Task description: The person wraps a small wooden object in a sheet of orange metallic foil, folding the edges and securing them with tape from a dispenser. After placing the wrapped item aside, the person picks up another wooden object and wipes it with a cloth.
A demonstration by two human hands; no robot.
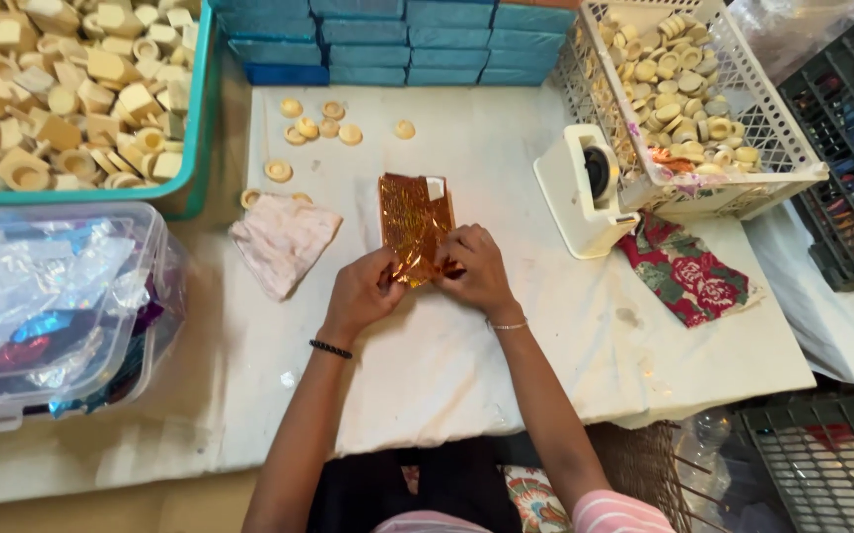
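Both forearms come up from the bottom edge and angle inward, so the hands meet in the middle. Left hand (363, 293) and right hand (473, 271) sit side by side, fingers curled in and pinching, knuckles up.

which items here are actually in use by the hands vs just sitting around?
In use:
left hand
right hand
gold foil sheet

Lying about:
loose wooden discs
pale cloth
white tape dispenser
white basket
floral cloth
clear lidded box
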